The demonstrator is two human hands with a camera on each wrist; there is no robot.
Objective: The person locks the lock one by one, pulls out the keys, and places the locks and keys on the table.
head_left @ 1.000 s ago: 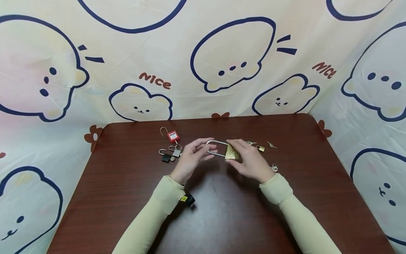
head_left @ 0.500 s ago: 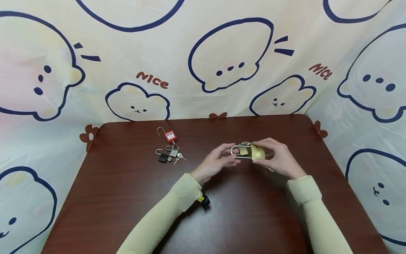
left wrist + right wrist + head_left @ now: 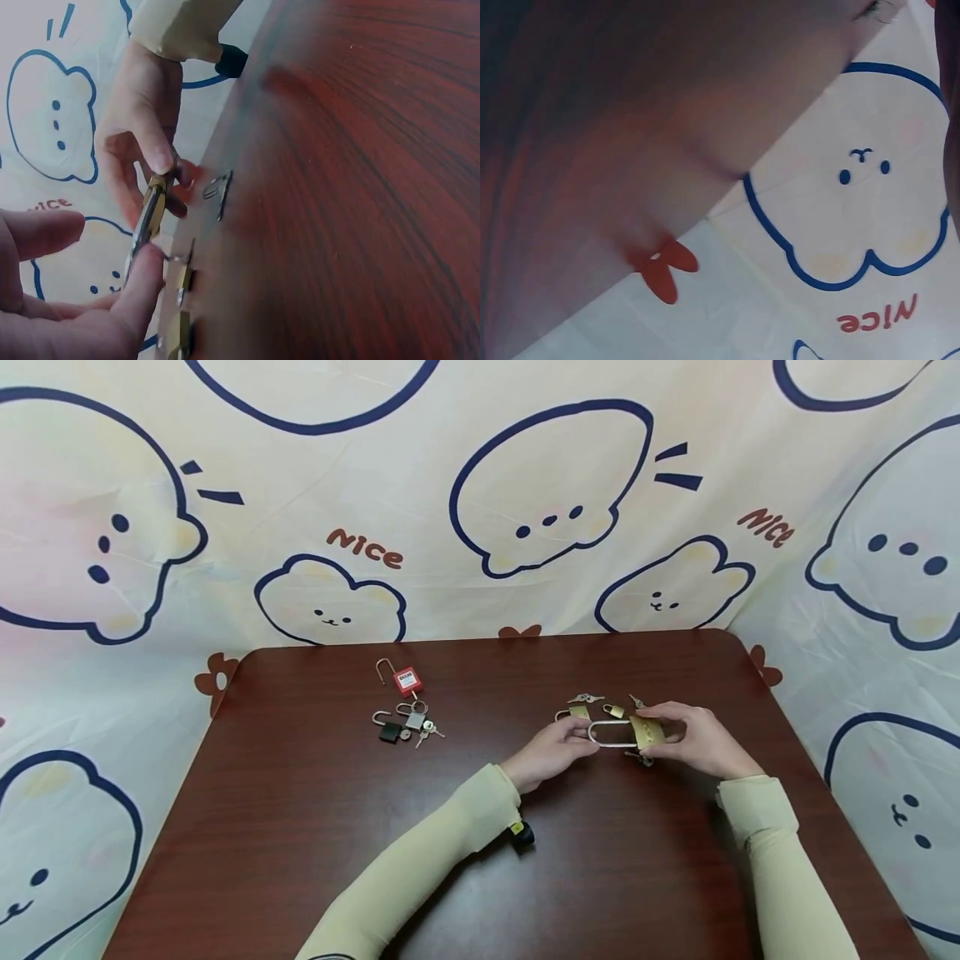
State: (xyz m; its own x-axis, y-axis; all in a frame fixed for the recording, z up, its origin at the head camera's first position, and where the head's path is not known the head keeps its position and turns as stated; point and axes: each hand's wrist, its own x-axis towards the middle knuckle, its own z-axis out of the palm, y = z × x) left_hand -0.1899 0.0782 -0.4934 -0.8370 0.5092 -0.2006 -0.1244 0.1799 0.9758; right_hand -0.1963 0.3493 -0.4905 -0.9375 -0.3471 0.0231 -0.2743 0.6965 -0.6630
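Observation:
Both hands hold a brass padlock (image 3: 647, 732) with a long steel shackle, lying sideways just over the table. My right hand (image 3: 701, 739) grips the brass body between thumb and fingers. At the curved end of the shackle, my left hand (image 3: 549, 753) pinches the steel loop with its fingertips. Seen from the left wrist, the padlock (image 3: 154, 208) appears edge-on between the two hands. Behind it sit a smaller brass padlock (image 3: 578, 712) and a tiny brass padlock (image 3: 613, 711). The right wrist view shows neither the hands nor the held padlock clearly.
Keys (image 3: 585, 698) and a single key (image 3: 636, 701) lie beyond the hands, with more keys (image 3: 647, 761) under the held padlock. On the left are a red padlock (image 3: 407, 680), a black padlock (image 3: 389, 732) and a grey padlock (image 3: 416, 720). A patterned cloth (image 3: 450, 602) hangs behind the table.
Both hands have carried the brass padlock to the right and slightly nearer the body. The keys beside the grey padlock and the small brass padlocks have come into fuller sight.

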